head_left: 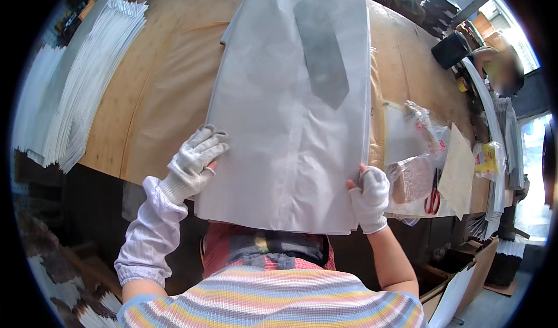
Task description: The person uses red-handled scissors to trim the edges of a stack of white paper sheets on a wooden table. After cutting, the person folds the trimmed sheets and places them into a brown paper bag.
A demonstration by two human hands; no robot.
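A stack of large white paper sheets lies lengthwise on the table in front of me, its near edge close to my waist. A lengthwise crease and wrinkles mark the top sheet, and a long grey shape with a pointed end shows on its upper right. My left hand, in a white knit glove, rests with fingers extended on the stack's left edge. At the right edge my right hand has its gloved fingers curled, with bare thumb and forefinger tips at the sheets' border.
Brown paper covers part of the wooden table. Piles of folded white paper stand at the far left. Right of the stack lie red-handled scissors, a plastic-wrapped brown block and a beige card. Another person is at the far right.
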